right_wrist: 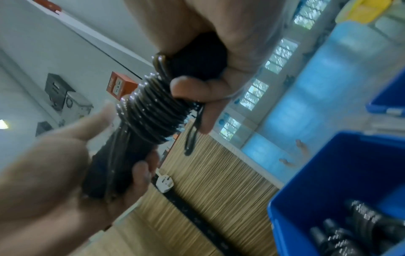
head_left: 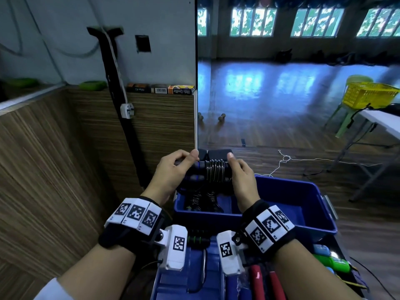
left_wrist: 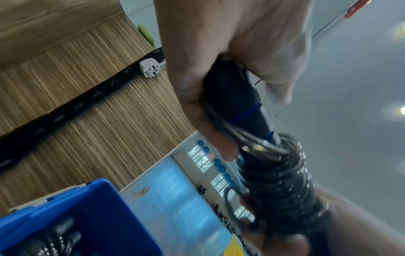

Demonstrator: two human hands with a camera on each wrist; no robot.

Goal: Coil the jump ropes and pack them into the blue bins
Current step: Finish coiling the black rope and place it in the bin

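A black jump rope [head_left: 213, 171] with blue-ringed handles is held level above the far left end of the blue bin [head_left: 303, 226], its cable wound in tight turns round the two handles. My left hand [head_left: 175, 167] grips the handles' left end [left_wrist: 232, 97]. My right hand [head_left: 239, 172] grips the right end, its fingers curled beside the coil [right_wrist: 153, 112]. A short loose loop of cable [right_wrist: 192, 135] hangs from the coil. Two coiled black ropes [head_left: 201, 201] lie in the bin's left end, also seen in the right wrist view [right_wrist: 359, 225].
A wood-panelled wall [head_left: 54, 159] with a black strap and white plug [head_left: 127, 110] stands close on the left. Near me lie a blue lid [head_left: 194, 278], red handles [head_left: 266, 284] and a green-ringed handle [head_left: 199, 239]. A white table [head_left: 383, 124] and yellow basket [head_left: 368, 94] stand right.
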